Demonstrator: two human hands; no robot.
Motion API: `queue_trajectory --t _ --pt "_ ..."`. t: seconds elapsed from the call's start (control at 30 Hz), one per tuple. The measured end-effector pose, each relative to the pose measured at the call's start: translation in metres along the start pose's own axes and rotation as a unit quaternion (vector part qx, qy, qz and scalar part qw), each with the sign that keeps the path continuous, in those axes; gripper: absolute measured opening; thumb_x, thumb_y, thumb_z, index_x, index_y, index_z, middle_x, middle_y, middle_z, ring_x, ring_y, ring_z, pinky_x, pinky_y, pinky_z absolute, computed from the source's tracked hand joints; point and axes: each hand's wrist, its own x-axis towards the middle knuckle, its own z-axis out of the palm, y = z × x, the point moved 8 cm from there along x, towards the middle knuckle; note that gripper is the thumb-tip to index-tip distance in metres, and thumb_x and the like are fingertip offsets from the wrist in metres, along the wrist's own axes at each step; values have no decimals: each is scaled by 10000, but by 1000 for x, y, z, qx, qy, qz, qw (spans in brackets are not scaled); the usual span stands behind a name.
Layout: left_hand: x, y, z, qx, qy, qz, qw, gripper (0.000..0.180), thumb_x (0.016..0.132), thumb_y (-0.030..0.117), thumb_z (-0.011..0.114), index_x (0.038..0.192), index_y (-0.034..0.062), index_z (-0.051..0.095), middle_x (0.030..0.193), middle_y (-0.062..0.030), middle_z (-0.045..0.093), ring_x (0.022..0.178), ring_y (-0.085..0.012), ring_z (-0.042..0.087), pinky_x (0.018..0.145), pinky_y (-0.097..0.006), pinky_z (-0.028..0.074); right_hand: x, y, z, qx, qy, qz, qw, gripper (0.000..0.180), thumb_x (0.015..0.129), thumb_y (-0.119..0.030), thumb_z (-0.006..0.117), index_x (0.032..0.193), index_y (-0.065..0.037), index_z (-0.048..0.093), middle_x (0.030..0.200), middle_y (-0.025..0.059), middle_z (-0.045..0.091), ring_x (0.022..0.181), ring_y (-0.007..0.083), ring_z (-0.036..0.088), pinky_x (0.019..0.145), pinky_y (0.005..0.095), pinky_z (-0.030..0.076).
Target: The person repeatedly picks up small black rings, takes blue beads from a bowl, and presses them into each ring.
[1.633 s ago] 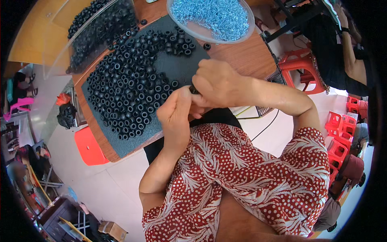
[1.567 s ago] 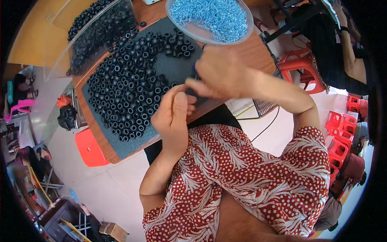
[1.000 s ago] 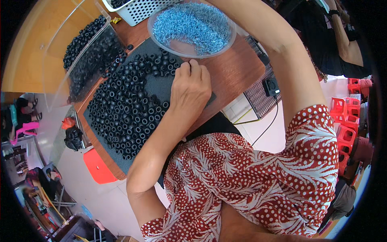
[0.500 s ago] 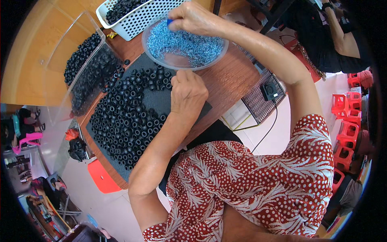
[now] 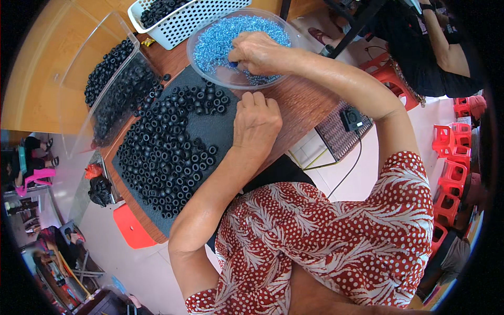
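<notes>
At a wooden worktable (image 5: 307, 107), seen L to R: a clear plastic bin (image 5: 100, 79) w/ black rings is leaning at the far left, a dark mat (image 5: 210, 131) covered in black rubber rings (image 5: 163, 152) is lying beside it, and a white basket (image 5: 184, 18) is sitting behind. The left hand (image 5: 256, 122) is resting palm-down on the mat's bare right part, fingers together and flat, pinching nothing, apparently steadying the mat. To its right the right hand (image 5: 254, 52) is reaching into the clear bowl (image 5: 207, 71) of small blue pieces (image 5: 220, 39), fingertips curled and closing on a few; exactly what they are gripping can't be told. Judging by this, the pick-up step is underway; the next move likely calls for bringing a blue piece over to a ring on the mat.
</notes>
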Motion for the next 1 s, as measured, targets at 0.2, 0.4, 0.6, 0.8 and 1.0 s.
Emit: queue_trajectory --t 0.2,0.4,0.6,0.8,1.0 --pt "2 4 -1 1 -11 0 1000 88 659 102 556 667 14 562 708 -126 527 709 -253 509 586 -345 436 0 -10 6 -12 -7 -12 1000 116 608 -99 671 679 -58 588 703 93 548 795 285 551 637 392 463" --pt "4 5 8 8 -76 -25 997 68 662 54 556 716 13 559 750 -133 540 743 -270 534 622 -348 458 3 -28 9 -7 37 -74 997 99 616 -93 641 688 -45 595 719 93 543 787 282 533 605 374 471" --pt "-3 8 -2 -49 -29 -15 998 47 677 50 548 717 30 534 736 -120 532 705 -272 517 613 -346 446 8 -37 8 -9 32 -113 993 67 640 -84 610 678 -40 576 726 100 531 778 274 511 615 367 463" --pt "-31 -2 -45 -208 103 -93 968 142 665 64 625 759 37 523 741 -99 490 694 -264 495 565 -374 416 9 -36 11 -27 35 -151 988 104 668 -91 608 720 -16 558 733 108 535 792 281 515 662 364 453" --pt "-80 -42 -48 -480 106 -360 793 123 727 6 667 841 -11 624 731 -46 577 621 -126 544 575 -229 441 14 -25 15 14 36 -86 996 122 689 -66 594 781 -8 538 753 136 555 815 315 521 706 411 440"
